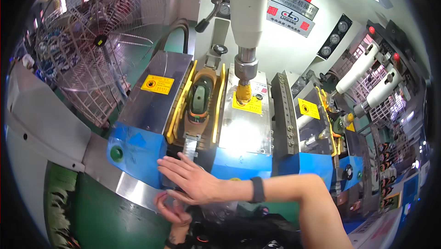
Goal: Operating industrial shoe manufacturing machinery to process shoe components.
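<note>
My right hand (195, 184) reaches in from the right, a dark band on its wrist. Its fingers are stretched out over the near end of a metal bar (190, 146); whether they touch it I cannot tell. Just below is my left hand (174, 212), fingers loosely bent and apart, with no object visible in it. Beyond the hands, a dark green shoe (199, 100) with orange trim sits on a brown support (195, 128) in the pressing machine. Yellow ribbed side pads (183, 104) flank the shoe without closing on it.
A white press arm (248, 15) with a yellow tip hangs right of the shoe. Blue machine fronts (138, 150) border the slot. A large wire fan (100, 40) stands at left. Another station at right holds a shoe (339, 124) under white arms. Dark material (243, 230) lies below my hands.
</note>
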Motion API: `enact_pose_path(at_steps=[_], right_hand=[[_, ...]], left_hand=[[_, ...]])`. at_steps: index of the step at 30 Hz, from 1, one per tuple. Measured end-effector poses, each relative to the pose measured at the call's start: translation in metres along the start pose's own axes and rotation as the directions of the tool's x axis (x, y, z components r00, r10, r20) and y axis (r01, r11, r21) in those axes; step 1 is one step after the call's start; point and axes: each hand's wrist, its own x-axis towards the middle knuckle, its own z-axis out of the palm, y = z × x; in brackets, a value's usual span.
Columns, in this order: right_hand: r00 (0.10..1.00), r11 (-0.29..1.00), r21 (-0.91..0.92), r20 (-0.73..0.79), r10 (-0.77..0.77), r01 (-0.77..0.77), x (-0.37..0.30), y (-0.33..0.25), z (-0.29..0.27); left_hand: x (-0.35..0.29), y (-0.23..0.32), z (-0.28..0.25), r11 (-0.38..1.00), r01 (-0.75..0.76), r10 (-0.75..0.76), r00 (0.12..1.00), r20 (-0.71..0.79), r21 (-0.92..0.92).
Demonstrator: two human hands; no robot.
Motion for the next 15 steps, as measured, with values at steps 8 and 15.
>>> enact_pose_path(at_steps=[8, 15], right_hand=[[0.869, 0.791, -0.401, -0.026, 0.494, -0.462, -0.214, -0.028, -0.088], [0.882, 0.882, 0.01, -0.018, 0.471, -0.471, -0.213, -0.065, -0.085]], left_hand=[[-0.114, 0.074, -0.096, 0.767, 0.572, -0.623, 0.772, 0.127, 0.291], [-0.175, 0.1, -0.083, 0.658, 0.646, -0.751, 0.603, 0.269, 0.387]])
